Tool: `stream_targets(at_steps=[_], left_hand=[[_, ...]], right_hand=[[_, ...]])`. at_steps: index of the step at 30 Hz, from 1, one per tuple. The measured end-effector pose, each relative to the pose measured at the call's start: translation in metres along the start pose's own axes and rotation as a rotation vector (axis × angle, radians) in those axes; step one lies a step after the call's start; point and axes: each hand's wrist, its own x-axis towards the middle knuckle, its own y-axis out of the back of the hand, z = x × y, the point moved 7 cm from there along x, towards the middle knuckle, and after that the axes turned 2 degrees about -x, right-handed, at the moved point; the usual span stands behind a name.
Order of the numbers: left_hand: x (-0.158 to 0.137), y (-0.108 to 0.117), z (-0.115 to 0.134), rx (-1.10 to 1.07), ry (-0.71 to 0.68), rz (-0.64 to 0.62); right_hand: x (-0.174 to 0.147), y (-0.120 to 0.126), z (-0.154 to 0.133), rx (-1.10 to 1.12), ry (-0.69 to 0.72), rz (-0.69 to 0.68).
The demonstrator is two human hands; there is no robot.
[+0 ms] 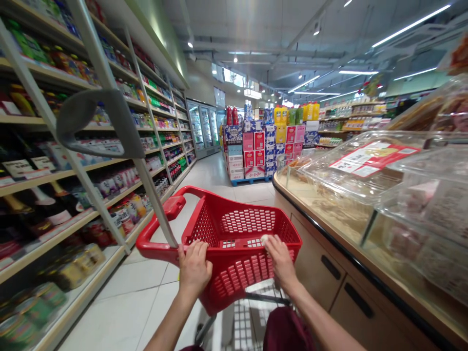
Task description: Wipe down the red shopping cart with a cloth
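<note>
Red shopping cart (237, 256): stands side-on in near middle of floor, between shelves (86, 295) at left and display counter (310, 258) at right. Left hand (194, 268): hooks over near rim, just right of metal post (157, 202), fingers bent down and holding rim. Right hand (280, 256): hooks over same rim farther right, fingers also curled on it; shows small whitish thing (264, 239) at fingertips. Cannot tell whether pinched or stuck there.

Risks, as judged:
1. Bump at right end. Lies close beside counter; cannot tell whether touching. Likely cause: swing to right while held by side rim, with poor steering. Could jolt clear packs (351, 180) on top or trap right fingers.
2. Snag at left. Cause: tall post and grey loop (126, 126), leaning toward bottle shelves; could knock stock on a tilt.
3. Shin knock. Cause: lower frame (268, 298) near maroon-clad leg (287, 331) if pulled nearer.
4. Drop of whitish thing into basket, if grip loosens.
</note>
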Motion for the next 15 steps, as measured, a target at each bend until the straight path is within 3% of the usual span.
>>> stream_targets(at_steps=[4, 5, 9, 10, 15], left_hand=[[0.001, -0.003, 0.0, 0.015, -0.013, 0.015], [0.001, -0.003, -0.001, 0.022, -0.015, 0.023], [0.002, -0.004, -0.002, 0.034, -0.043, 0.047], [0.002, -0.004, -0.002, 0.035, -0.05, 0.05], [0.004, -0.005, -0.002, 0.049, -0.036, 0.054]], right_hand=[[-0.005, 0.017, 0.056, -0.14, -0.341, 0.056], [-0.005, 0.017, 0.056, -0.141, -0.337, 0.054], [-0.003, 0.004, 0.021, -0.059, -0.031, -0.014], [-0.003, 0.004, 0.021, -0.058, -0.01, -0.021], [-0.005, 0.015, 0.057, -0.158, -0.311, 0.065]])
